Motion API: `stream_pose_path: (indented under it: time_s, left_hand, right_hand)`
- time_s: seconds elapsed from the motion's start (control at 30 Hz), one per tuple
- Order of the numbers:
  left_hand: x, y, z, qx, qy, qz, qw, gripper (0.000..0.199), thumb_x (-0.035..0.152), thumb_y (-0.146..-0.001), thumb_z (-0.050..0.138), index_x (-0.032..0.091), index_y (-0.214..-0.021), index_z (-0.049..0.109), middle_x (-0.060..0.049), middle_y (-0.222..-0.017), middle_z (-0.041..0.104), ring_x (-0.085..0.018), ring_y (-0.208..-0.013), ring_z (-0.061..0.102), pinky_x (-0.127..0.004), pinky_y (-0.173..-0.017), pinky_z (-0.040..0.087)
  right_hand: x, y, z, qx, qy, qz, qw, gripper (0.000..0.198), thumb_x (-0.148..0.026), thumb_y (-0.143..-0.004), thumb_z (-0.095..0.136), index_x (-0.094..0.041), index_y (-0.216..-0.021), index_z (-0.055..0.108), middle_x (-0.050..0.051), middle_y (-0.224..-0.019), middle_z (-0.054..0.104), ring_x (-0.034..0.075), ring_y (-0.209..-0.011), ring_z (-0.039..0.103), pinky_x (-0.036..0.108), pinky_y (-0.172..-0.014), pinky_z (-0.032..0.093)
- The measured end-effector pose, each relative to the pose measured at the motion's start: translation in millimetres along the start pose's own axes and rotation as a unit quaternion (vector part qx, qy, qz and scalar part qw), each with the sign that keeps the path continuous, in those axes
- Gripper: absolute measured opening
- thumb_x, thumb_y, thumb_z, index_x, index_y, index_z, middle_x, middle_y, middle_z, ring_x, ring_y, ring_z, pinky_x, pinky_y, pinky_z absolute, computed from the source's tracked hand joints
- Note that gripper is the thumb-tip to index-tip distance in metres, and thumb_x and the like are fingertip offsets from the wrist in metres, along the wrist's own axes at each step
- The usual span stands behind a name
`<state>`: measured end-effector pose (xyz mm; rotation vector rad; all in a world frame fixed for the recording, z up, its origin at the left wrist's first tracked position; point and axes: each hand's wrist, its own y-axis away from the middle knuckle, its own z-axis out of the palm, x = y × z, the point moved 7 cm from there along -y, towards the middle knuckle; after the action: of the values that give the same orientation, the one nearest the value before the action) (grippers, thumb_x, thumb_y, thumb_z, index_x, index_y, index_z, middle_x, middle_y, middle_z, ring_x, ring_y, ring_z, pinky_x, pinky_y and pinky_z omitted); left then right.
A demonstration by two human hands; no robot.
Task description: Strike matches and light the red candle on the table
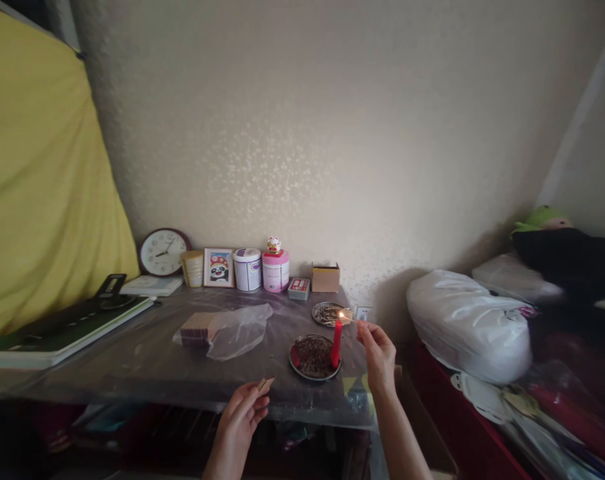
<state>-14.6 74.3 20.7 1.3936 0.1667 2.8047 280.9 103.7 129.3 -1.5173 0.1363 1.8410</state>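
My right hand (pixel 380 350) pinches a thin matchstick (pixel 350 319) whose tip reaches the top of a red candle (pixel 336 345). A small flame (pixel 341 315) glows there; whether it sits on the match, the wick or both I cannot tell. The candle stands upright at the right side of a dark round plate (pixel 302 372), which has red wax at its left. My left hand (pixel 243 410), in front of the table's near edge, holds a small brown matchbox (pixel 265 385). Behind the candle, a second round plate (pixel 318 309) bears many matchsticks.
A plastic-wrapped pack of small boxes (pixel 197 329) lies mid-table. Along the wall stand a clock (pixel 164 252), a framed panda picture (pixel 218 268), two canisters (pixel 247 270) and a cardboard box (pixel 325 278). White bags (pixel 467 327) are heaped at right; a yellow curtain (pixel 42 160) hangs left.
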Motion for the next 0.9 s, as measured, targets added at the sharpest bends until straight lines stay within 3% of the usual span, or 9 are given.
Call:
stream_pose_path:
  time_s: [0.9]
  left_hand:
    - [-3.0, -1.0, -1.5, -0.003, 0.023, -0.009, 1.000, 0.025, 0.034, -0.066, 0.071, 0.020, -0.087, 0.068, -0.005, -0.094, 0.069, -0.017, -0.081, 0.060, -0.028, -0.074, 0.047]
  right_hand:
    - [5.6, -0.9, 0.9, 0.007, -0.002, -0.002, 1.000, 0.030, -0.045, -0.062, 0.072, -0.016, -0.065, 0.064, -0.004, -0.055, 0.056, 0.011, -0.054, 0.047, 0.023, -0.054, 0.039]
